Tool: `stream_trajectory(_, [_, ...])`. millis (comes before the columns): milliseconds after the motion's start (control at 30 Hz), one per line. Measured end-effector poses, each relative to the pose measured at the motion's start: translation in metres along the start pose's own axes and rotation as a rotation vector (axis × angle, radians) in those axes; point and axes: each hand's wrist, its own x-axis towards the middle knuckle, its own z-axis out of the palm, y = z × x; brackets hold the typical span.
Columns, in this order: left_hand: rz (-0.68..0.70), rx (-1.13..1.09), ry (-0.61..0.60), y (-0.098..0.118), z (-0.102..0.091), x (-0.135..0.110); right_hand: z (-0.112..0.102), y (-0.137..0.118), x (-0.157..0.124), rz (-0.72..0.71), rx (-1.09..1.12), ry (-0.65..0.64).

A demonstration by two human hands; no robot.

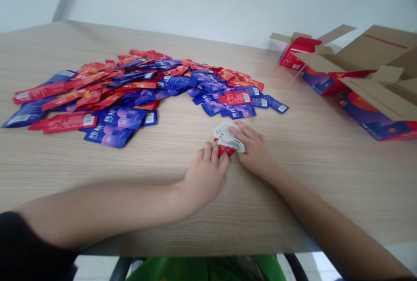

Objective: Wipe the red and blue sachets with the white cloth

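Note:
My left hand [206, 174] rests near the middle of the wooden table with its fingers closed on a small red packet [225, 150], most of which is hidden. My right hand [256, 148] grips a crumpled whitish-grey cloth [230, 135], which lies over the packet's far part. Both hands are low, close to the tabletop. Beyond them spreads a long heap of blue and red packets [179, 82], many with white barcode labels. One red packet [235, 97] lies on top of blue ones at the heap's right end, just past the cloth.
On the right stand several cardboard boxes with raised flaps: a red one [293, 54] at the back, and a blue and orange one [374, 116] nearest me. A white wall [208, 3] borders the table's [156, 216] far edge. A chair's dark armrest [122, 268] shows below.

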Motion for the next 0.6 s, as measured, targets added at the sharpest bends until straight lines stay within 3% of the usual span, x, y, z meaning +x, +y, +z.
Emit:
stream_trajectory(133, [-0.001,0.012,0.012,0.0,0.002,0.0,0.0,0.018,0.002,0.138,-0.049,0.055])
stream_trajectory(367, [0.003,0.003,-0.015,0.0,-0.001,0.001,0.001,-0.017,-0.003,-0.122,0.001,-0.047])
stream_trajectory(600, [-0.004,0.015,0.007,0.001,0.002,0.001,-0.002,0.022,0.004,0.153,0.002,0.07])
